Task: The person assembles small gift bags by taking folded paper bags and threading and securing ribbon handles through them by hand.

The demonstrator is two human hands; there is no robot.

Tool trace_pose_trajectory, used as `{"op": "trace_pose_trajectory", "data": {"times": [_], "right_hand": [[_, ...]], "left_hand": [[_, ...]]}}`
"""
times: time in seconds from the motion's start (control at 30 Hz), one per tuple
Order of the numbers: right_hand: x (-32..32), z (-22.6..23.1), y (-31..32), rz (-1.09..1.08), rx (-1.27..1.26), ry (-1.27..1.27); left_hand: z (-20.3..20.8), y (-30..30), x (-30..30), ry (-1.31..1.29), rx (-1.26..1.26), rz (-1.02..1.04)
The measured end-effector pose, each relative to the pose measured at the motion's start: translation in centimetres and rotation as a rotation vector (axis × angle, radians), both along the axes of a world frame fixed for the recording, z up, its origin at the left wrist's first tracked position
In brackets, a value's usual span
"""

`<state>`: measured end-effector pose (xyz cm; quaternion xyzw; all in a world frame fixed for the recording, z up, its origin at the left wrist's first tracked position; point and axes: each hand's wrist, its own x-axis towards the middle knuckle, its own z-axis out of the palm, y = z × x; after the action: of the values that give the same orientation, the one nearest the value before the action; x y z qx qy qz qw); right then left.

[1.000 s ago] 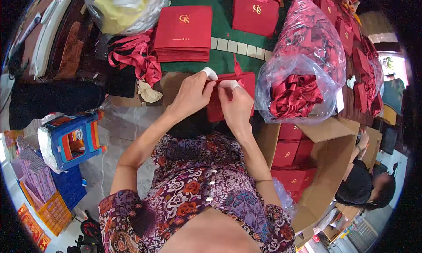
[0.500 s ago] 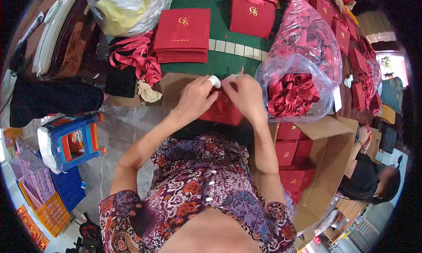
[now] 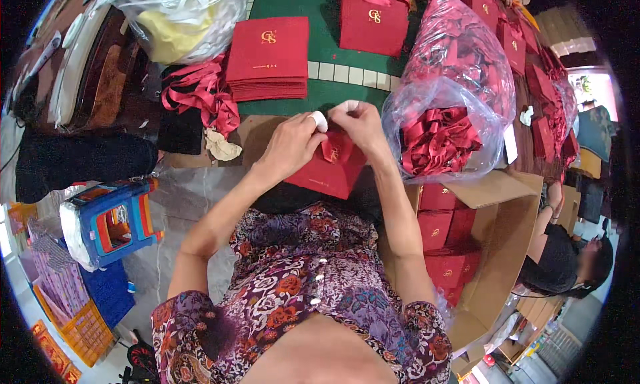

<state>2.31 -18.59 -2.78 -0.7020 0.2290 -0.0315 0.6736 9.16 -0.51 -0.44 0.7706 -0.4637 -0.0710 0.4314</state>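
Observation:
A flat red gift bag (image 3: 328,175) with small gold print hangs below my two hands, tilted, just in front of the table edge. A red ribbon (image 3: 331,148) loops over its upper part. My left hand (image 3: 291,146) is closed at the bag's top left edge, thumb and forefinger pinched, white tape round a fingertip. Close beside it, my right hand (image 3: 361,129) is closed in a pinch at the ribbon near the top edge, also with white tape on a finger. The pinched ends are mostly hidden by the fingers.
A stack of red bags (image 3: 268,54) stands on the green tabletop (image 3: 327,99), with loose red ribbons (image 3: 200,94) to its left. At right lies a clear plastic bag of ribbons (image 3: 443,141). Below it, an open cardboard box (image 3: 490,271) holds red bags. A person (image 3: 563,257) sits at far right.
The red bag has come lower and tipped, so more of its front shows. My right hand has shifted slightly left and up, its fingers curled in. The whole view has shifted a little.

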Motion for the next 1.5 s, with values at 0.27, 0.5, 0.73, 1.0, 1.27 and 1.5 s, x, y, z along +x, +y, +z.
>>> {"op": "trace_pose_trajectory", "data": {"times": [0.27, 0.5, 0.73, 1.0, 1.27, 1.5], "right_hand": [[0.2, 3.0, -1.2, -0.179, -0.643, -0.101], [-0.1, 2.9, -1.8, -0.062, -0.996, 0.209], [0.2, 1.0, -1.5, -0.024, -0.889, 0.053], [-0.7, 1.1, -1.5, 0.005, -0.115, 0.008], [-1.5, 2.4, -1.7, 0.045, 0.116, -0.068], [-1.9, 3.8, -1.8, 0.127, 0.113, -0.131]], "left_hand": [[-1.1, 0.1, 1.2, 0.228, 0.131, 0.159], [-2.2, -1.3, 1.2, 0.079, 0.015, 0.256], [-1.4, -3.4, 1.4, -0.15, 0.289, 0.305], [-2.2, -3.7, 1.0, 0.343, -0.015, 0.351], [-2.0, -3.0, 1.7, 0.18, -0.089, 0.241], [0.5, -2.7, 2.0, 0.86, 0.017, 0.1]]}}
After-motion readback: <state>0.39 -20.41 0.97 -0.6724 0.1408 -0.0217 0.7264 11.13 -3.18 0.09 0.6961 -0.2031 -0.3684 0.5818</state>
